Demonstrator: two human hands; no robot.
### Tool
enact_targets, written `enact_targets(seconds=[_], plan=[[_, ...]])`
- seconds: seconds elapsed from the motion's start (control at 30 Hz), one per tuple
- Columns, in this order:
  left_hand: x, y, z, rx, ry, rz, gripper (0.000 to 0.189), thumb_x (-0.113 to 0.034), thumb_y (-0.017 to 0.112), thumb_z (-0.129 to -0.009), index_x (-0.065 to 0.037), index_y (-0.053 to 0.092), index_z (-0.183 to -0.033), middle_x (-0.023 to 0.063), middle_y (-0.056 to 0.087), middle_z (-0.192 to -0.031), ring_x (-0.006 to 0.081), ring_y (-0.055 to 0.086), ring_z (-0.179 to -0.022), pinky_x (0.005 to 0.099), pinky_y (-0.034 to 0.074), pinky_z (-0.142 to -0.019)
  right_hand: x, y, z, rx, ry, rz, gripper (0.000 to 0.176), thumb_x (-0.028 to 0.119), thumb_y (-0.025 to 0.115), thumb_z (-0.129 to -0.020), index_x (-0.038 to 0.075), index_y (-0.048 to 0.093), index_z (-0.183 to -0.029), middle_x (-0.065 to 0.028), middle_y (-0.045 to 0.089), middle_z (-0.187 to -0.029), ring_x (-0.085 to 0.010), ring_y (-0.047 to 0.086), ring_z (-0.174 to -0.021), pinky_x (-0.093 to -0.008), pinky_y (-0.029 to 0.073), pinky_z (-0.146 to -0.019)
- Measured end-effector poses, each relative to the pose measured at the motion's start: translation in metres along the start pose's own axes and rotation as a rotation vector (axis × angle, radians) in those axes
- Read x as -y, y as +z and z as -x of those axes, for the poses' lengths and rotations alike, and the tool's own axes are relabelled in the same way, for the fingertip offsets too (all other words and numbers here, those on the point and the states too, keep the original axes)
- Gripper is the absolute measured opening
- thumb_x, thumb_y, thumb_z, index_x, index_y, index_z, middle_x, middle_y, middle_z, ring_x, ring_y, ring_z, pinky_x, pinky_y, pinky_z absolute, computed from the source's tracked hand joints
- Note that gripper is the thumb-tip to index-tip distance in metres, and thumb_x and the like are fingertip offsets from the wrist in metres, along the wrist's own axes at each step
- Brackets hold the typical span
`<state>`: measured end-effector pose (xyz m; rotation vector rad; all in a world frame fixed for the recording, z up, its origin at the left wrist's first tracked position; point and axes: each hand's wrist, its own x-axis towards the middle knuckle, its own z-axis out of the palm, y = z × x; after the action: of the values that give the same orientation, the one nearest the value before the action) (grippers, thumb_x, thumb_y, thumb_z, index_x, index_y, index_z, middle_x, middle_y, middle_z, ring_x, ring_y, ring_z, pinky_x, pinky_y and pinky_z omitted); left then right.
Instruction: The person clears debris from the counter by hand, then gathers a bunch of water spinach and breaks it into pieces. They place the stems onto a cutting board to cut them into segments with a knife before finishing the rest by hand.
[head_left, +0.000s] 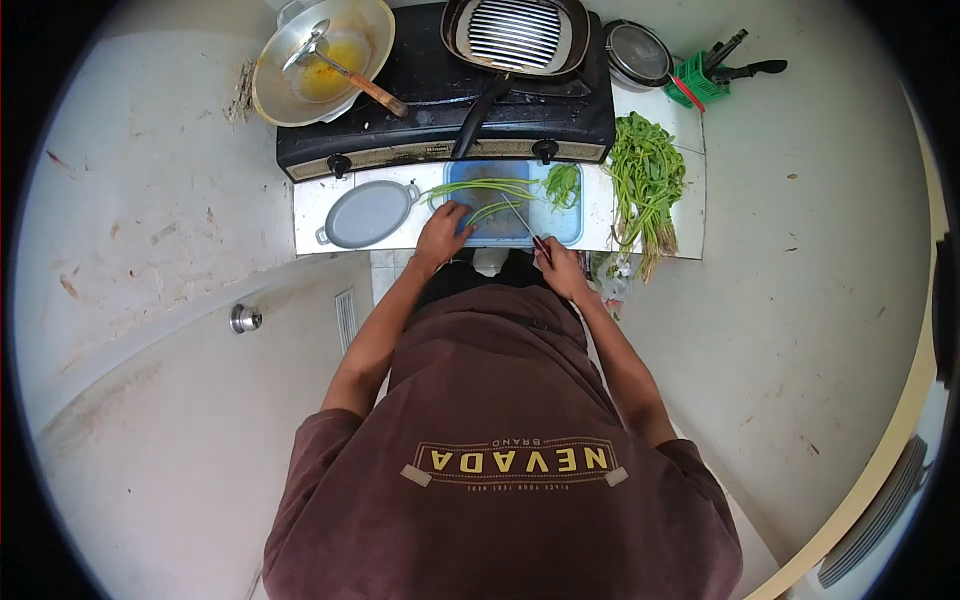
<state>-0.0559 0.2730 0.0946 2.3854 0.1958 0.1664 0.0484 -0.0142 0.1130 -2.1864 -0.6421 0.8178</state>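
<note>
- A stove [450,110] stands at the back of the worktop [640,232]. It carries a wok [318,62] with a ladle [345,65] at the left and a grill pan [515,35] at the right.
- A grey dish [368,213] lies just left of the blue board [515,222]. A loose bunch of greens [645,180] lies to the right of it, and a green basket [698,78] of tools stands behind them.
- Both forearms reach forward from the body, elbows out, and the hands meet over the board.
- The left hand [441,235] rests at the board's left edge, with its fingers bent down onto the stalks [485,188], pinning them to the board.
- The right hand [561,268] sits at the board's near right corner, with its fingers closed round the red handle of a knife [527,225].
- The blade slants up and left across the board, its tip among the stalks, just beside the left fingers.
- The stalks run across the board from the left hand to leafy ends at the far right.
</note>
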Motion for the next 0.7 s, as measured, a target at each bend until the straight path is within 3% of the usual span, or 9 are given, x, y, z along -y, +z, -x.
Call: enact_targets(seconds=[0.3,0.6,0.7], plan=[[0.014,0.002,-0.012,0.145,-0.021,0.112,0.019,-0.011,0.068,-0.092,-0.001,0.064,-0.108,0.018,0.063,-0.1,0.0401,0.065,-0.092,0.0491,0.053,-0.083,0.014,0.026,0.017,-0.144,0.086,-0.04,0.024,0.02,0.057,-0.103,-0.002,0.055,-0.11,-0.0305,0.066,-0.099,-0.0523,0.062,-0.098,-0.0556,0.048,-0.083],[0.022,-0.01,-0.041,0.276,0.088,0.112,0.011,-0.006,0.069,-0.09,0.0,0.066,-0.099,0.0182,0.065,-0.095,0.0394,0.065,-0.093,0.0476,0.053,-0.082,0.055,0.072,0.024,-0.235,0.134,-0.095,0.029,0.023,0.055,-0.104,-0.004,0.054,-0.113,-0.0337,0.066,-0.1,-0.0533,0.063,-0.099,-0.0581,0.048,-0.084],[0.022,-0.01,-0.044,0.278,0.053,0.189,0.008,-0.005,0.068,-0.089,0.002,0.067,-0.094,0.0182,0.066,-0.092,0.0397,0.066,-0.087,0.0471,0.053,-0.079,0.066,0.086,0.021,-0.239,0.153,-0.048,0.029,0.024,0.054,-0.104,-0.004,0.051,-0.113,-0.0338,0.068,-0.095,-0.0534,0.066,-0.092,-0.0598,0.051,-0.079]])
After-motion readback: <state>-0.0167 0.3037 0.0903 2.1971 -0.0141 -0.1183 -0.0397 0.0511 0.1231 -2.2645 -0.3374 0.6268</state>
